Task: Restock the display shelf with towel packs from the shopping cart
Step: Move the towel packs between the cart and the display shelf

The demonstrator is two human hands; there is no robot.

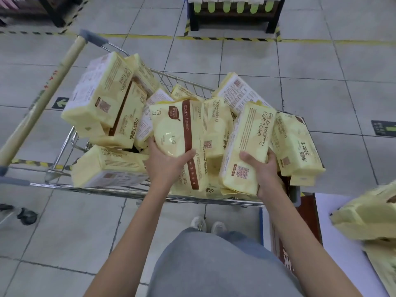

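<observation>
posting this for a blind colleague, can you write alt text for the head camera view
A person reaches into a wire shopping cart heaped with yellow towel packs, the left hand gripping a brown-striped pack and the right hand gripping a pack labelled Face-washing Soft Towel. More yellow packs lie on a white surface at lower right.

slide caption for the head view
Left hand grips a striped towel pack, right hand a second pack, in the shopping cart
</observation>
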